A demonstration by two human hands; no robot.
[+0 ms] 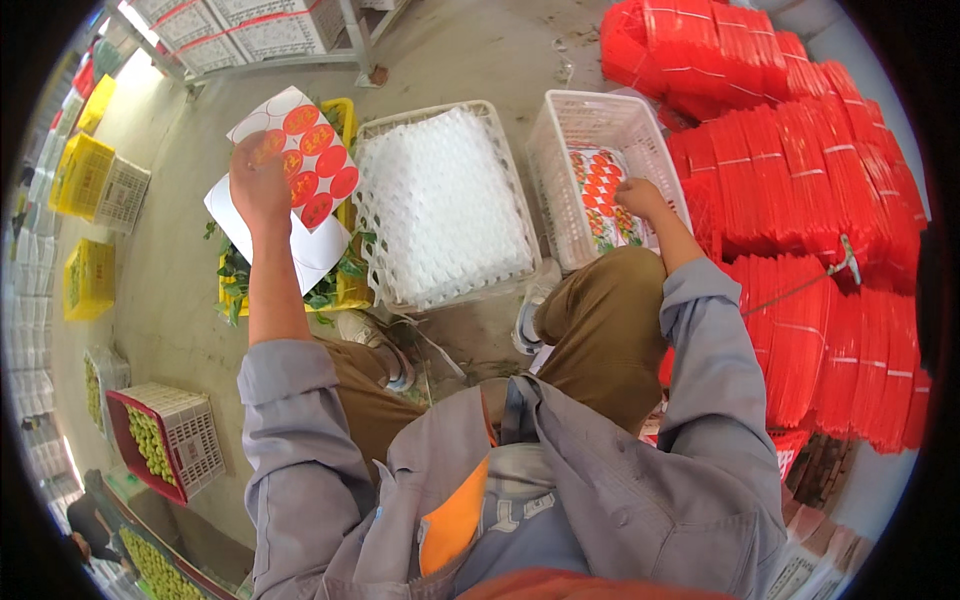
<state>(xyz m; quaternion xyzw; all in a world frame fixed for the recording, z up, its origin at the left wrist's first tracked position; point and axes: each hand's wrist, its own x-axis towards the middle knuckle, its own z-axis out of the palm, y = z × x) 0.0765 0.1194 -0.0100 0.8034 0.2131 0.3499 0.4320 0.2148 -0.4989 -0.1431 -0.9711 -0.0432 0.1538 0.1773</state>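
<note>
Left hand [262, 190] closes on a sticker sheet [306, 162] held up at upper left, its red ovals [344, 182] seemingly mostly unpeeled; right hand [641, 198], fingers curled, grip unclear, rests at printed sheets [604, 190] remaining in the white basket [549, 170], upper centre-right

Open air lay over the white pile [445, 205] between my left hand [262, 188] and right hand [640, 197]; the white basket [550, 185] walled in the latter, my knee [632, 278] crowding its near side, red bundles [800, 180] its right.
</note>
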